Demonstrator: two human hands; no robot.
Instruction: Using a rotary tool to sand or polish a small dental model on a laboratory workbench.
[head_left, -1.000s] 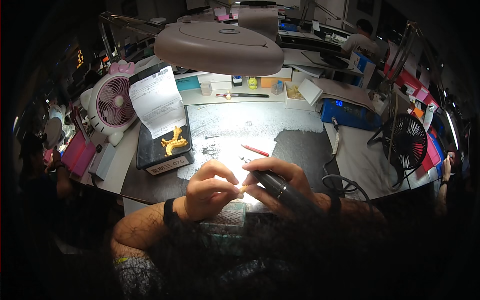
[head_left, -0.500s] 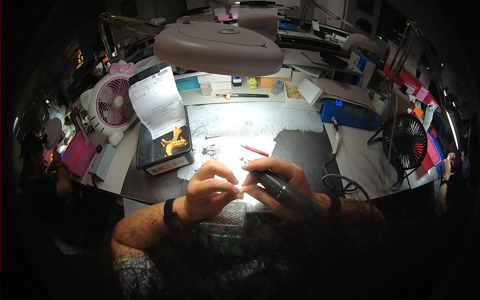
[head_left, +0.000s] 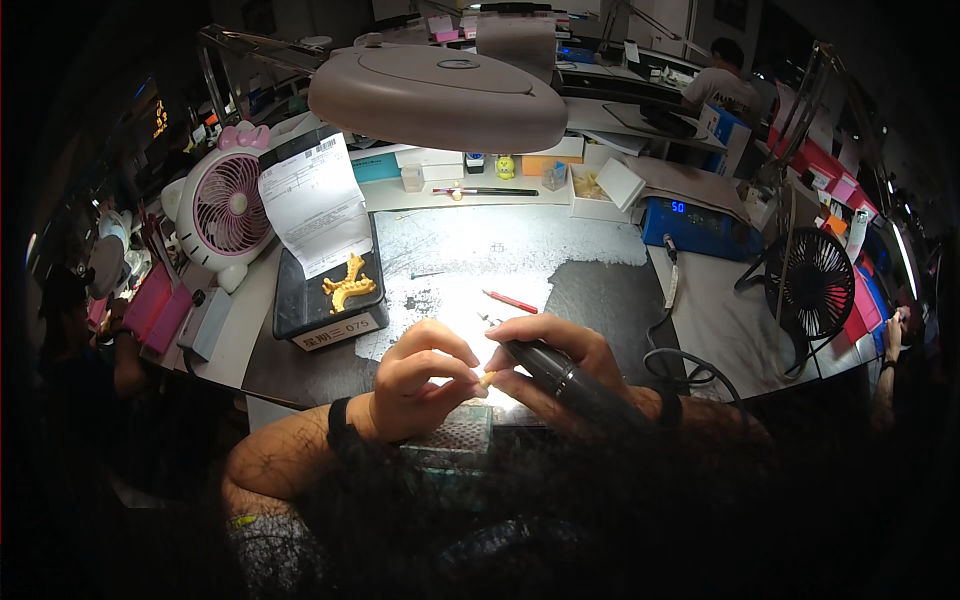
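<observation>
Under the bright lamp, my left hand (head_left: 425,375) is closed, its fingertips pinched at a tiny yellowish piece (head_left: 488,380). The exact shape of this piece is too small to make out. My right hand (head_left: 570,360) grips a dark rotary handpiece (head_left: 550,370), whose slim tip points up and to the left. Its fingertips meet those of my left hand around the piece. Just beyond the hands a red pencil-like tool (head_left: 512,301) lies on the mat. Partly hidden below my hands is a greenish box with a perforated top (head_left: 462,430).
A black bin (head_left: 330,318) at left holds yellow dental-model-like parts (head_left: 350,287) and a paper sheet (head_left: 315,205). A lamp head (head_left: 440,100) hangs over the worn mat (head_left: 590,300). A pink-and-white fan (head_left: 228,205), a blue control box (head_left: 700,228), a cable (head_left: 690,370) and a black fan (head_left: 810,285) flank it.
</observation>
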